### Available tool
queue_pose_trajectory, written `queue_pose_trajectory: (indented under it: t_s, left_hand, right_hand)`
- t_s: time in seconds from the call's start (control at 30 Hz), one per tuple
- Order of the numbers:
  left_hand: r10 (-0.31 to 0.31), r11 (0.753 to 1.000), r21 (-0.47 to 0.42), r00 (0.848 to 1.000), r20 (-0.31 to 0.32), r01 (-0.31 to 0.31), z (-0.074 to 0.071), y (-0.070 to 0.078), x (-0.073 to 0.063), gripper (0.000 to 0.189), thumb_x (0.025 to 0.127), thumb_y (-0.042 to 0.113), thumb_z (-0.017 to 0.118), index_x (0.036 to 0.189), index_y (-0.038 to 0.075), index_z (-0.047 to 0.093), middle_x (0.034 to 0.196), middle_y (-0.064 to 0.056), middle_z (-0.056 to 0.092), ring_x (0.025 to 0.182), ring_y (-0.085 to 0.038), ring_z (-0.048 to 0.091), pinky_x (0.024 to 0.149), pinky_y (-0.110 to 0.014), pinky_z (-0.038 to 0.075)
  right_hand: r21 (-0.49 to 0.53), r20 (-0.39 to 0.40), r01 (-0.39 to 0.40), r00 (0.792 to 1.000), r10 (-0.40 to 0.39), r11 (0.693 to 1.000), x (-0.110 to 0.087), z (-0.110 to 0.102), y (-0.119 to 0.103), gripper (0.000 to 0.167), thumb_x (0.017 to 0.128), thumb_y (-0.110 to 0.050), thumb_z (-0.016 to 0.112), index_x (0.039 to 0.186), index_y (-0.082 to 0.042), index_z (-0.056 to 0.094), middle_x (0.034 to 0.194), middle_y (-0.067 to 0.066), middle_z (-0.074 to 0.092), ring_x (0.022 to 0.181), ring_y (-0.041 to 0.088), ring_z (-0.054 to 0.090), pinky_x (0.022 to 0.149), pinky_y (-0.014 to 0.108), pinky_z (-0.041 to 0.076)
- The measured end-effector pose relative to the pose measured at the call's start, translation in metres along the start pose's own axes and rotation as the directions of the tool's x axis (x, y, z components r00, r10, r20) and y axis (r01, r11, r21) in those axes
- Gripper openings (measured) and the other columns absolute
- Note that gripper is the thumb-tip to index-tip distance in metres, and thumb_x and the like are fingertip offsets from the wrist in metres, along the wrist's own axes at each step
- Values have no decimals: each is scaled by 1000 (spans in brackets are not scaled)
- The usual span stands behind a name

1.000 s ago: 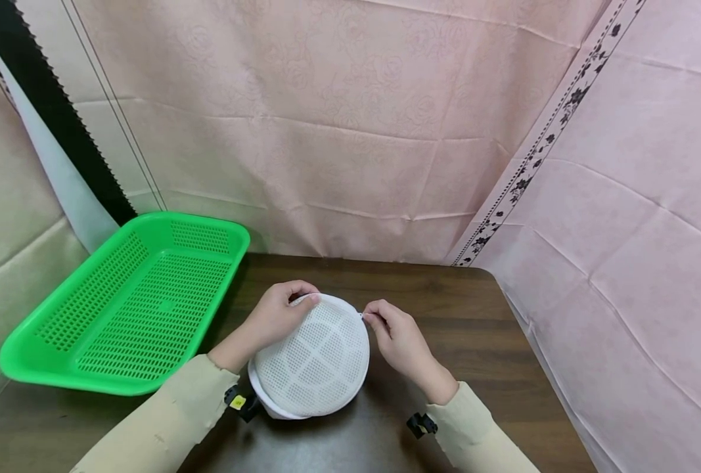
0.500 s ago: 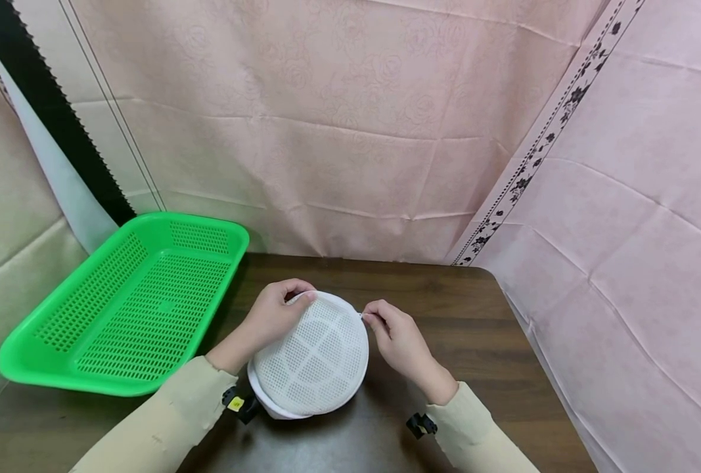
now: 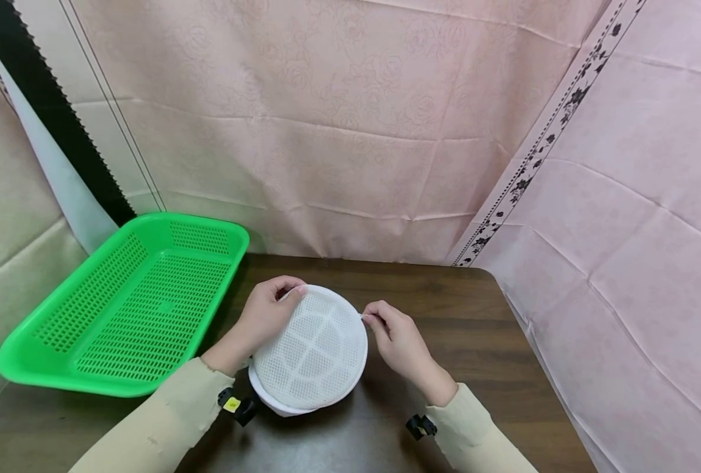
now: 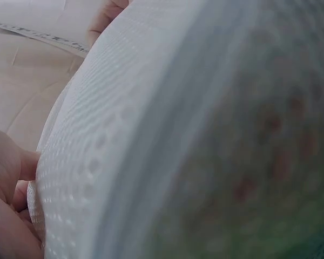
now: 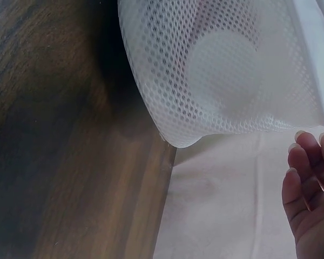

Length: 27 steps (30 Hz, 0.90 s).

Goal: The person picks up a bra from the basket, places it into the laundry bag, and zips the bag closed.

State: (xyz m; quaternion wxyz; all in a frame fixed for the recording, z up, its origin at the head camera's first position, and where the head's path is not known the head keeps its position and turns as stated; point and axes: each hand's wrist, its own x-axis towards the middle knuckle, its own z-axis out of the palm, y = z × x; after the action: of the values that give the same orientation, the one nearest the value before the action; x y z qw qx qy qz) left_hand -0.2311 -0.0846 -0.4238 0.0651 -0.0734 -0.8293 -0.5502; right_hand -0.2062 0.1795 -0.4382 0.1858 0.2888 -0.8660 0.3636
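Observation:
A round white mesh laundry bag (image 3: 310, 351) is held tilted above the table between both hands. My left hand (image 3: 267, 309) pinches its upper left rim, thumb on the near mesh face; its other fingers are partly behind the bag. At the right edge, my right hand (image 3: 400, 338) pinches a tiny piece, too small to make out, at the end of a smooth white band. In the right wrist view, a pale rounded shape shows through the honeycomb mesh (image 5: 162, 70). The mesh fills most of the left wrist view, with left-hand fingers (image 4: 11, 199) at its edge.
A large green plastic basket (image 3: 220, 309) with slotted sides stands on the left, close to the left forearm. The dark wooden table (image 3: 445, 295) ends at pink patterned cloth (image 3: 350, 131) behind and on the right. Black wrist cameras (image 3: 422, 426) sit below the hands.
My left hand has shifted a little left and up, taking the bag's upper left rim with it. The right hand stays where it was, still pinching the right edge.

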Motion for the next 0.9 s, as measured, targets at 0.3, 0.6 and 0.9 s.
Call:
queue_pose_trajectory:
  t_s: [0.3,0.6,0.9]
  left_hand:
    - [-18,1000,-14,1000,-21,18,-1,-1,1,16,94,25,65,102,13,71,91,-3,64,83,-19,54,75,-35,45]
    - [-31,999,-37,998,-50,29,-2,0,0,16,94,25,64,102,13,71,90,-4,63,82,-19,54,72,-32,45]
    - [-50,997,-54,996,-80,46,-4,1,1,18,95,27,62,102,12,70,89,-5,61,81,-20,53,70,-32,45]
  right_hand:
    - [3,2,3,1000,-3,1000,0,0,2,6,95,-9,61,96,-16,61,86,1,63,71,7,51,61,25,46]
    - [8,4,-4,1000,4,1000,0,-1,2,6,94,-9,62,97,-15,61,85,-1,61,70,7,51,61,25,46]
    - [12,0,6,1000,-6,1000,1,-3,2,6,93,-6,64,97,-11,62,83,0,60,69,8,50,60,25,46]
